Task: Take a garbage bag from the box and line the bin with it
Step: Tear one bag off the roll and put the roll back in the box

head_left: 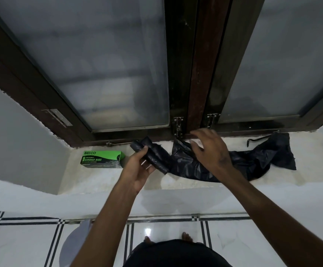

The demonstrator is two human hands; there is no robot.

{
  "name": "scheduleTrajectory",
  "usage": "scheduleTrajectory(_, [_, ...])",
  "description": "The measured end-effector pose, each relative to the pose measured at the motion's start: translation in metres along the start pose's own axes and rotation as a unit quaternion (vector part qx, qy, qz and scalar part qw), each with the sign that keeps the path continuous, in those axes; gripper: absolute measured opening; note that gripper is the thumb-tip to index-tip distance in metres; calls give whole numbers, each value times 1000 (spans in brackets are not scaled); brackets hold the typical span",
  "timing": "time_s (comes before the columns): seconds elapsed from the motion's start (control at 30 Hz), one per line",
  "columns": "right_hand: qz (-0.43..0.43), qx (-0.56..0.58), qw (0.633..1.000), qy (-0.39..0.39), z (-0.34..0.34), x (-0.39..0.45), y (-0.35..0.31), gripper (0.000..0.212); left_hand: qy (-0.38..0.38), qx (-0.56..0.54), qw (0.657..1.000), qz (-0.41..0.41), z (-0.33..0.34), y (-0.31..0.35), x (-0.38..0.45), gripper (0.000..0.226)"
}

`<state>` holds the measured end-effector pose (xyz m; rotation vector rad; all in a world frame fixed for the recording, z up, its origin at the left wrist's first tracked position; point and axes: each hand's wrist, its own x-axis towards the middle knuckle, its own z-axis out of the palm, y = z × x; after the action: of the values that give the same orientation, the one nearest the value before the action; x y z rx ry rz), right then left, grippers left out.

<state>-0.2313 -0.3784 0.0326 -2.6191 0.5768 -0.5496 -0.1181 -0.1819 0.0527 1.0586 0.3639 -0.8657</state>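
Your forearms reach forward over the windowsill [102, 178]. Your left hand [137, 167] is curled around the black roll of garbage bags [153, 157], while your right hand [209, 151] hovers, fingers spread, over the unrolled bag [253, 160] lying on the sill. Left of the roll sits the green box [101, 159].

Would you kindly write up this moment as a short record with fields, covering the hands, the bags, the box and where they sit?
setting: pale window sill below a dark-framed frosted window
left hand: grip closed around the black roll of bags, held just above the sill
right hand: fingers spread, open, over the unrolled bag
unrolled bag: black, crumpled, lying along the sill to the right, joined to the roll
box: green and black, marked garbage bags, on the sill left of the roll
bin: not clearly visible
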Motion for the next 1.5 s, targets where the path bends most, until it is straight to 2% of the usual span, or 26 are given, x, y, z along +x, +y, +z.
scheduleTrajectory(0.07, [45,122,990,51,0,-10,-11,30,-13,-10,1000,3,-3,1,0,17])
scheduleTrajectory(0.1, [101,214,971,32,0,-14,-20,31,-20,-25,1000,3,-4,2,-1,18])
scheduleTrajectory(0.13, [166,311,936,-9,0,-19,-30,33,-26,-39,999,4,-4,2,-1,20])
scheduleTrajectory(0.2, [269,469,835,-101,7,-26,-49,37,-41,-58,997,9,-5,3,-1,28])
scheduleTrajectory(0.3, [315,597,710,-200,24,-35,-63,37,-65,-64,996,21,-7,4,-1,39])
scheduleTrajectory(0.37, [306,650,663,-210,33,-34,-72,40,-76,-63,995,35,-11,4,-3,38])
scheduleTrajectory(0.4, [297,665,656,-199,36,-32,-75,40,-79,-59,994,43,-14,5,-3,37])
scheduleTrajectory(0.5, [272,652,692,-145,39,-22,-84,29,-77,-26,994,70,-28,10,-3,36])
scheduleTrajectory(0.6, [253,633,720,-134,41,-15,-88,23,-61,38,993,97,-49,22,-6,20])
scheduleTrajectory(0.7, [234,626,728,-150,43,-10,-89,19,-62,112,983,132,-67,34,-6,30])
scheduleTrajectory(0.77, [228,629,726,-159,45,-7,-90,17,-78,151,975,146,-75,43,-5,37])
scheduleTrajectory(0.9, [256,638,706,-168,50,2,-94,23,-99,247,944,197,-89,56,0,26])
scheduleTrajectory(1.0, [280,660,678,-164,52,9,-95,30,-100,249,939,216,-101,61,7,24])
scheduleTrajectory(1.03, [280,649,687,-168,53,11,-96,26,-109,255,936,218,-105,62,9,21])
scheduleTrajectory(1.13, [263,569,761,-167,59,15,-98,6,-125,264,933,208,-113,65,10,12])
scheduleTrajectory(1.23, [268,531,793,-132,63,17,-100,13,-66,295,930,208,-120,72,12,31])
scheduleTrajectory(1.3, [261,504,814,-120,64,19,-103,16,-40,363,896,251,-125,77,17,12])
scheduleTrajectory(1.37, [253,483,831,-112,65,21,-105,18,-15,461,830,313,-133,80,28,7])
scheduleTrajectory(1.43, [250,468,841,-102,66,22,-106,18,9,579,723,378,-142,84,38,28])
scheduleTrajectory(1.5, [249,457,849,-93,66,23,-106,19,4,673,618,406,-151,90,44,57])
